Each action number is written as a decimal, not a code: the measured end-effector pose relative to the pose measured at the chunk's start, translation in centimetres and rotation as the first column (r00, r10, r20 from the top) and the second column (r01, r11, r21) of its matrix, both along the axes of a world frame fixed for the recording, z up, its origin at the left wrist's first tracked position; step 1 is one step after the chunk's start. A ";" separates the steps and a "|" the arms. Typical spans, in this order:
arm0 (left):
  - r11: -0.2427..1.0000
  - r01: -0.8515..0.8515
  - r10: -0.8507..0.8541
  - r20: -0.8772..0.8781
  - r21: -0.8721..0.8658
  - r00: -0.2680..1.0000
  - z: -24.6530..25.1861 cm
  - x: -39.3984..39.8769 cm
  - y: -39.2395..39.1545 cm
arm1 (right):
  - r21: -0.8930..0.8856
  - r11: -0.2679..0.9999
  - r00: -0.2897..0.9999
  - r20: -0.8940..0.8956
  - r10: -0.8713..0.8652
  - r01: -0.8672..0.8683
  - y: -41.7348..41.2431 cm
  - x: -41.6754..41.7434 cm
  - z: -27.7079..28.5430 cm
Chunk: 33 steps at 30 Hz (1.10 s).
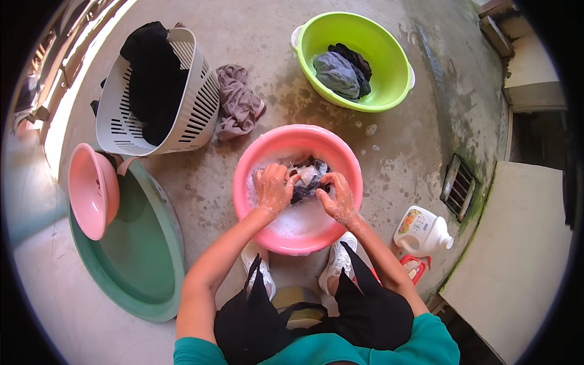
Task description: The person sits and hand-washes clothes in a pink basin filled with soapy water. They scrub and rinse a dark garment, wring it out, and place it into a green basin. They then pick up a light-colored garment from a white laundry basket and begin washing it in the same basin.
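Observation:
A pink plastic basin (299, 246) holds foamy water and a wet dark garment (310, 185) with a lighter, pinkish part. My left hand (274, 186) is over the basin's left half, fingers curled at the garment's left edge, thumb pointing inward. On the other side, my right hand (337, 194) has its thumb and forefinger parted, the fingertip touching the garment's right edge. Suds cling to both hands and the right wrist. Whether the left fingers pinch any cloth cannot be made out.
A green basin (392, 98) with wet clothes stands beyond. At left are a white laundry basket (207, 107), a mauve garment (237, 102), a small pink bowl (89, 191) and a large green tub (137, 255). A detergent jug (419, 230) and a floor drain grate (458, 187) lie right.

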<state>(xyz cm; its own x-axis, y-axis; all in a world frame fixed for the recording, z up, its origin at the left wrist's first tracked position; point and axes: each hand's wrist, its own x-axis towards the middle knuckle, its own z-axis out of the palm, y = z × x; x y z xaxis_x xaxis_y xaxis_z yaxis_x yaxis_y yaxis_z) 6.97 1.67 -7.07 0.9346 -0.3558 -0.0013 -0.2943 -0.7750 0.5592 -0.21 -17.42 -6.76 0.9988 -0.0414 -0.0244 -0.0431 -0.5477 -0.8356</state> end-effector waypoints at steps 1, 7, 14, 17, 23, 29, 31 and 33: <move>0.998 -0.013 0.013 -0.008 0.062 1.000 0.1 -0.8 0.3 | -0.023 0.999 0.999 0.011 -0.038 0.039 0.3 -0.5 -0.4; 0.941 -0.035 0.133 -0.273 0.335 0.953 -2.4 -1.1 -1.4 | -0.181 0.982 0.865 -0.500 -0.044 -0.054 3.7 0.3 -7.9; 0.992 0.033 -0.005 -0.229 0.120 0.973 -13.3 0.5 -2.2 | 0.434 0.874 0.817 -0.572 0.079 0.219 1.4 -1.3 -19.6; 0.897 0.325 -0.114 -0.553 0.301 0.825 -8.5 4.2 -3.3 | 0.200 0.979 0.728 -0.664 0.167 -0.042 -0.1 -0.1 -17.8; 0.905 -0.121 -0.065 -0.414 -0.408 0.908 -10.5 2.8 -1.4 | -0.049 0.984 0.862 -0.492 0.124 -0.170 -0.8 4.6 -11.2; 0.992 0.123 -0.099 -0.670 -0.012 0.736 2.2 6.0 -2.2 | 0.115 0.980 0.977 -0.161 -0.140 0.160 0.2 3.9 1.4; 0.992 0.055 -0.108 -0.537 -0.114 0.836 1.4 3.5 -0.8 | 0.135 0.988 0.972 -0.233 -0.041 0.074 -0.3 2.3 3.2; 0.976 0.088 -0.155 -0.358 -0.198 0.921 0.7 1.3 0.5 | 0.011 0.999 0.985 -0.164 -0.044 0.047 -0.4 0.2 2.2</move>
